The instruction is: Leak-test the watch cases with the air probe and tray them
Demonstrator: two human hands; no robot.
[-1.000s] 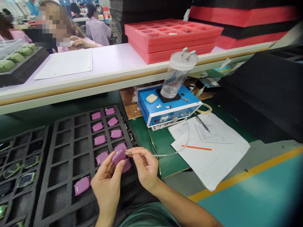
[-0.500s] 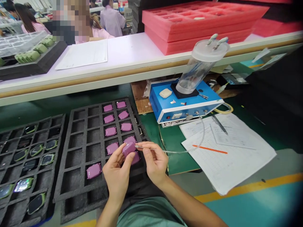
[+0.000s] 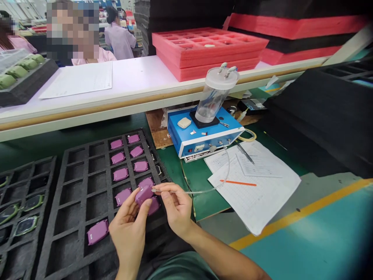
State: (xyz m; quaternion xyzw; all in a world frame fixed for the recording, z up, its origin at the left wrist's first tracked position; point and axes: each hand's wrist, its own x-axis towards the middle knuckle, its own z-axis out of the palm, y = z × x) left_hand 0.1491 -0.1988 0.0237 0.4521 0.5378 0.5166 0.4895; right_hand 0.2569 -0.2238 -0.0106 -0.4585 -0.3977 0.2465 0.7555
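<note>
My left hand (image 3: 129, 221) pinches a purple watch case (image 3: 143, 193) between thumb and fingers, over the black foam tray (image 3: 82, 206). In my right hand (image 3: 177, 210) is a thin nozzle (image 3: 155, 190) on a clear tube (image 3: 208, 191); its tip meets or nearly meets the right edge of the case. The tube curves back to the front of a blue box-shaped machine (image 3: 204, 140). Several more purple cases, such as a near one (image 3: 98, 232), lie in the tray's compartments. My hands hide part of the tray's right side.
Another foam tray (image 3: 48, 182) with green-rimmed watches lies at the left. A clear cylinder (image 3: 212, 99) stands on the machine. Papers (image 3: 262, 194) with an orange stick (image 3: 239, 182) and a pen (image 3: 245, 153) lie right. Red foam trays (image 3: 204, 50) sit on the shelf (image 3: 128, 83); people are beyond.
The camera view has turned to the right, so the scene sits further left. My hands keep the same hold on the watch case and the nozzle.
</note>
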